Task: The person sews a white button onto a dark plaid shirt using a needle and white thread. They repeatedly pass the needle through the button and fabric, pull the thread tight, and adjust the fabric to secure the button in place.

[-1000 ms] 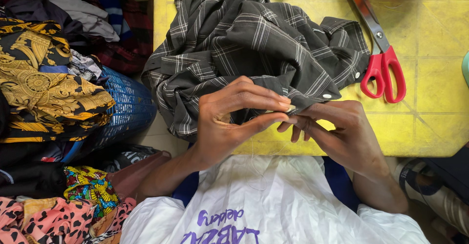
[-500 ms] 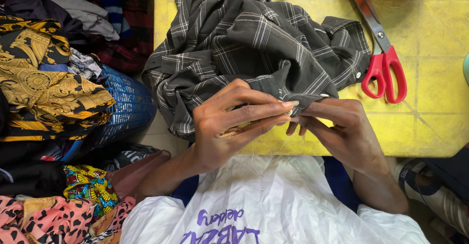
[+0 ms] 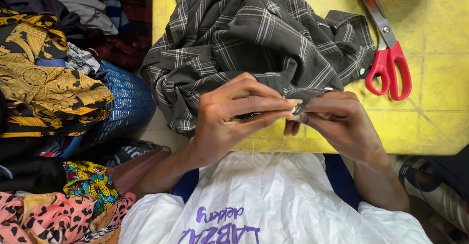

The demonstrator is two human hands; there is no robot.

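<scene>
At the centre of the frame both hands meet on the edge of a dark plaid shirt point(image 3: 264, 33) heaped on the yellow worktop point(image 3: 439, 87). The left hand point(image 3: 234, 117) and right hand point(image 3: 342, 122) pinch its hem, fingers narrowed, perhaps around a button. The cloth looks soft, light and floppy, best gripped along the stiffer hem.

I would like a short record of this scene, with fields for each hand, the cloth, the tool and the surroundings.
left hand: fingers pinch the shirt edge at a small button
right hand: pinches the same edge from the other side
shirt: dark grey plaid, crumpled on the yellow table
thread: thin, pale, hangs below the hands
scissors: red handles, lying on the table, untouched
left side: blue basket, patterned fabrics
</scene>
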